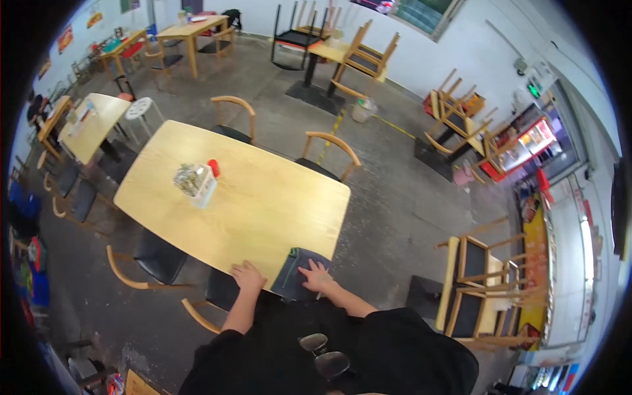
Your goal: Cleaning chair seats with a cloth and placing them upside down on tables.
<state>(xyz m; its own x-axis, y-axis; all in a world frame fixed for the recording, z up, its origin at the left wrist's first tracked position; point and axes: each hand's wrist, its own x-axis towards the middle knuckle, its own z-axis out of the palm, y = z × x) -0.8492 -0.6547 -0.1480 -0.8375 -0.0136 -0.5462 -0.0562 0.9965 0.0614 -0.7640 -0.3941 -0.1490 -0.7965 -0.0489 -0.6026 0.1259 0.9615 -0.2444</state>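
Observation:
My right hand (316, 276) presses with spread fingers on a dark grey cloth (291, 274) with a green edge, which lies folded at the near right corner of the light wooden table (247, 197). To its left, my left hand (248, 275) rests on the table's near edge, fingers apart and holding nothing. Farther off on the tabletop stands a clear container (193, 180) filled with small items whose kind I cannot tell, beside a white and pale blue box (203, 195). A red object (214, 168) touches or nearly touches the container.
Wooden armchairs with dark seats stand around the table, two at the far side (234, 116) (331, 153) and others at the near left (158, 256). Chairs are stacked upside down on a table (447, 286) at the right. A bucket (364, 109) stands on the floor beyond. Someone in dark clothing (37, 111) is far left.

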